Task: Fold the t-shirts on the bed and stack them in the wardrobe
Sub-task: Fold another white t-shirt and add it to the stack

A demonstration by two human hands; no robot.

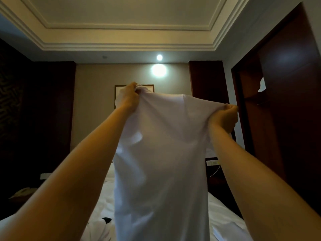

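Note:
A white t-shirt [161, 162] hangs full length in front of me, held up high above the bed [224, 213]. My left hand [128, 96] grips one top corner of the shirt in a bunched fist. My right hand [224, 117] grips the other top corner, a little lower. The cloth stretches between both hands and drapes down past the bottom of the view. More white fabric with a dark patch [106, 220] lies on the bed at lower left, partly hidden by my left arm and the shirt.
A dark wooden wardrobe [284, 105] stands open at the right, with something white on its shelf [262, 84]. Dark panels line the left wall. A wall lamp [159, 70] glows above a framed picture. A socket panel with a cable [212, 163] sits beside the bed.

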